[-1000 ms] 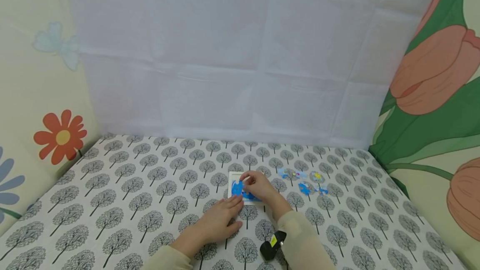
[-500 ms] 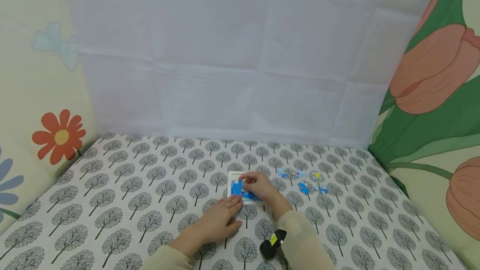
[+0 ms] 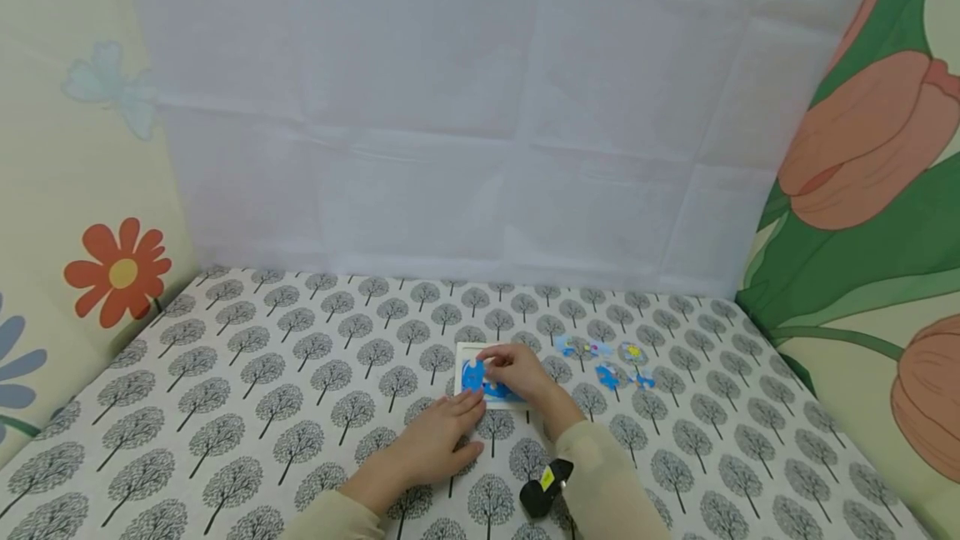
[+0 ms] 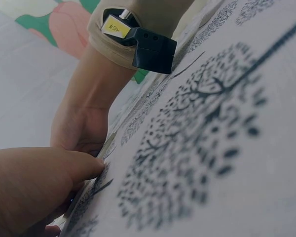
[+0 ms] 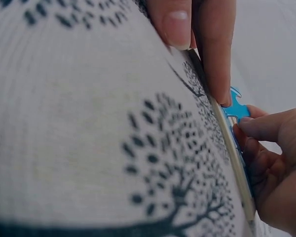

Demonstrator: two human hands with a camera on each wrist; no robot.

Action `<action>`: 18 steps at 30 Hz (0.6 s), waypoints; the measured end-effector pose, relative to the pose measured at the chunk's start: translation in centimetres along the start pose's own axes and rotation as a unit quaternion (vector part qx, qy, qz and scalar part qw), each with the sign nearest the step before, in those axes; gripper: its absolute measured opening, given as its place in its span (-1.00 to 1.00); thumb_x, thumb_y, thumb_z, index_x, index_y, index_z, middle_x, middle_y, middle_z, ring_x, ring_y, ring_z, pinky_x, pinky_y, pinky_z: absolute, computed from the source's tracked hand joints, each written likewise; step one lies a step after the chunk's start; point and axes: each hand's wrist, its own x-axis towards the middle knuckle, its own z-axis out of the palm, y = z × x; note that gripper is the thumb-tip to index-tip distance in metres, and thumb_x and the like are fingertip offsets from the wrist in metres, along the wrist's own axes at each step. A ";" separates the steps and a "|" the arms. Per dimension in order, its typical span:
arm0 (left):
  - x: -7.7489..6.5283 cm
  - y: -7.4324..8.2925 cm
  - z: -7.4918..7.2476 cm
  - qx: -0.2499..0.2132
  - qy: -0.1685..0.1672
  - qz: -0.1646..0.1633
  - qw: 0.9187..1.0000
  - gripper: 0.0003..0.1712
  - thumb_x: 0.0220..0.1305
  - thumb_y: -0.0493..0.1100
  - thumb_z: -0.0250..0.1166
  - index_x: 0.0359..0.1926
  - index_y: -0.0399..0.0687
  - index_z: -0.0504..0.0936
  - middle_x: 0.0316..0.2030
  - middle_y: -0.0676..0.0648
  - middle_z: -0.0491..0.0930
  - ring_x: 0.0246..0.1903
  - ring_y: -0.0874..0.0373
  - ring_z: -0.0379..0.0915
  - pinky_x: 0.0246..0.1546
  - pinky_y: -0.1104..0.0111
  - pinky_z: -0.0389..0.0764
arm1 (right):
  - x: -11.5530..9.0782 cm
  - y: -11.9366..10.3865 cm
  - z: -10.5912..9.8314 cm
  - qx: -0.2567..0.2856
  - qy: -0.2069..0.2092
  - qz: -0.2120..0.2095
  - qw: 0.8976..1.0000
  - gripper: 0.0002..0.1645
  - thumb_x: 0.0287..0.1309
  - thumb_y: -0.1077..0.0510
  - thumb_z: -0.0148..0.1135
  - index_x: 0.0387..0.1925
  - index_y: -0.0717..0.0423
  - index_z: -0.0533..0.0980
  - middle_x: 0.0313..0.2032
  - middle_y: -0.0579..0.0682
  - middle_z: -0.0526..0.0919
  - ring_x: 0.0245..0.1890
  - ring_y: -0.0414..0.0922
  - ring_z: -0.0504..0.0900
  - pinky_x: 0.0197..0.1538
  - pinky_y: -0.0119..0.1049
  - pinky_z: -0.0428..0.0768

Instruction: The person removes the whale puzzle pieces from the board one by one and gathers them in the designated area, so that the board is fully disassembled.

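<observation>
A small white-rimmed puzzle tray (image 3: 461, 350) lies on the patterned cloth, with blue puzzle pieces along its lower part. My left hand (image 3: 438, 440) lies at its near left corner, fingers extended onto the rim and the thumb apart. Over the tray, my right hand (image 3: 516, 369) pinches a blue puzzle piece (image 5: 240, 109) between thumb and finger, and the piece stands tilted up in the right wrist view. Fingers of my left hand (image 5: 214, 49) reach the tray's edge close beside it. In the left wrist view, my left hand (image 4: 34, 182) partly hides the right hand (image 4: 84, 123).
Several loose puzzle pieces (image 3: 607, 375) lie on the cloth right of the tray, one with a yellow sun (image 3: 634, 352). A black wrist camera (image 3: 546, 490) sits by the right sleeve. A white sheet (image 3: 420, 107) hangs behind the table, with flowered walls at both sides.
Over the last second the right hand has shifted very slightly left over the tray. The left hand stays at the tray's corner, and the loose pieces have not moved.
</observation>
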 end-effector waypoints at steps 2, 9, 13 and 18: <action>0.0 0.0 0.0 0.000 -0.001 -0.001 1.000 -0.39 0.17 0.00 0.06 0.14 -0.32 0.28 0.19 -0.20 0.14 0.18 -0.06 0.01 0.11 0.05 0.08 | 0.0 -0.1 0.0 0.004 0.002 0.004 1.000 -0.76 0.00 0.37 0.12 -0.23 0.20 0.55 -0.53 -0.06 0.51 -0.57 -0.22 0.40 -0.47 -0.38 0.41; 0.1 -0.1 0.0 -0.002 -0.006 -0.001 1.000 -0.39 0.19 0.00 0.04 0.15 -0.31 0.27 0.20 -0.19 0.13 0.18 -0.04 -0.01 0.12 0.06 0.08 | 0.0 -0.2 0.0 0.004 0.005 0.011 1.000 -0.76 0.02 0.36 0.11 -0.21 0.19 0.54 -0.51 -0.05 0.52 -0.57 -0.22 0.40 -0.47 -0.39 0.41; 0.1 -0.1 0.0 -0.006 -0.009 -0.001 1.000 -0.39 0.19 0.00 0.04 0.15 -0.31 0.27 0.20 -0.19 0.13 0.19 -0.04 -0.01 0.12 0.06 0.08 | 0.0 0.0 0.1 0.007 0.006 0.011 1.000 -0.76 0.01 0.36 0.11 -0.22 0.20 0.54 -0.51 -0.05 0.52 -0.57 -0.22 0.41 -0.47 -0.39 0.42; 0.1 -0.1 0.1 -0.001 -0.009 -0.003 1.000 -0.39 0.19 0.01 0.04 0.16 -0.30 0.27 0.20 -0.18 0.13 0.19 -0.04 -0.01 0.12 0.06 0.08 | 0.0 0.0 0.1 0.018 0.010 0.019 1.000 -0.77 0.01 0.36 0.11 -0.23 0.21 0.54 -0.53 -0.05 0.52 -0.57 -0.22 0.42 -0.47 -0.40 0.42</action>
